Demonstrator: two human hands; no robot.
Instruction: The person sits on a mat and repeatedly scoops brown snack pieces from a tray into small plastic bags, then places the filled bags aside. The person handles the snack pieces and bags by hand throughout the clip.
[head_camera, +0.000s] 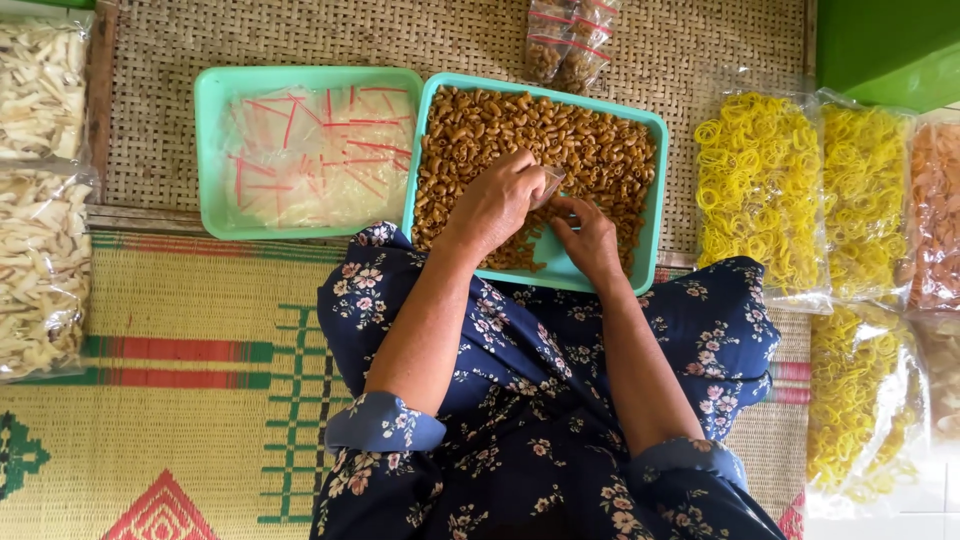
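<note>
Sat on a woven mat (190, 400) patterned in red and green, with a plainer mat (450, 40) beyond it. Wore a dark blue floral dress (530, 400), sleeves cuffed near the elbows. Had big clear bags on both sides: pale chips (40, 200) at the left edge, yellow rings (760, 190) and more yellow pieces (865, 200) at the right, orange crackers (935, 215) furthest right. Kept two green trays side by side ahead, edges touching or nearly so. Held in the left tray (210, 150) a pile of empty clear bags (320, 150) with red strips. Held in the right tray (655, 190), tilted onto the lap, a heap of brown macaroni (530, 140) covering all but the near corner. Lay beyond that tray two small filled packets (570, 40) with red seals. Reached into the macaroni tray with both hands, close together near its middle. Curled the left hand (495, 205) over the macaroni, fingers bent and gathered, touching a small clear bag (552, 183). Pinched with the right hand (590, 235), fingertips drawn together at the edge of that same bag, just above the bare tray floor. Could not tell how full the bag was.
</note>
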